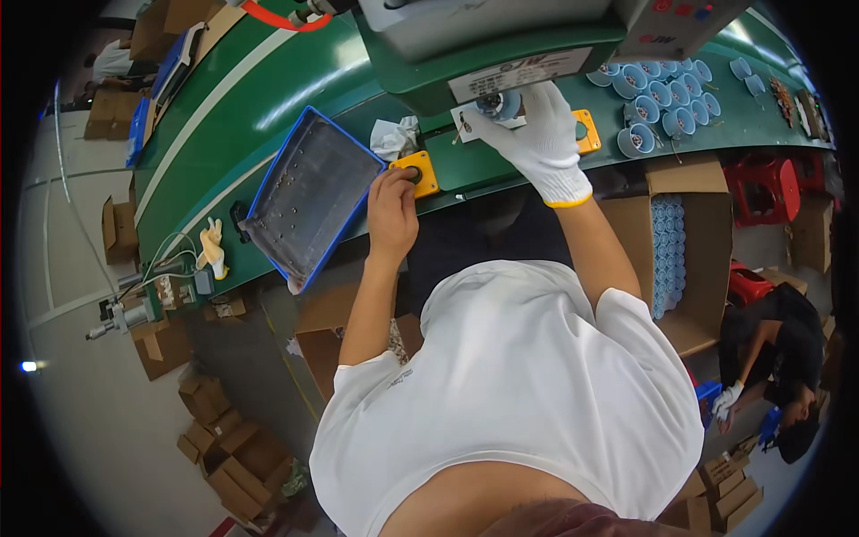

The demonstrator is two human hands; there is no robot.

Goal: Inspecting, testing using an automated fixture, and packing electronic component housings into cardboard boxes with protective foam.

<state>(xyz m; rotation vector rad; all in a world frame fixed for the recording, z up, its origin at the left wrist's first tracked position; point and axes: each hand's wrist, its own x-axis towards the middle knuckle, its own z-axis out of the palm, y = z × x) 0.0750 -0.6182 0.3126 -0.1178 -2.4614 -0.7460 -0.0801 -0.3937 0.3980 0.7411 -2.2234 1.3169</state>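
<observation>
My left hand [392,215] is bare and rests at the yellow button box [429,177] on the bench's near edge. Its fingers lie stretched over the black button, holding nothing. In a white knitted glove, my right hand [544,148] reaches under the green-and-grey machine [501,67]. Thumb and fingers close around a light blue cup [507,107], partly hidden by the machine and the glove. Small parts inside the cup are too small to make out. Beside my right wrist is a second yellow button box [587,132].
A blue-rimmed tray [268,166] with a few small pieces lies left; crumpled white paper [395,139] is beside it. Several filled blue cups [678,122] stand right. Below is a carton [702,255] of stacked cups. Another person [778,349] bends at far right.
</observation>
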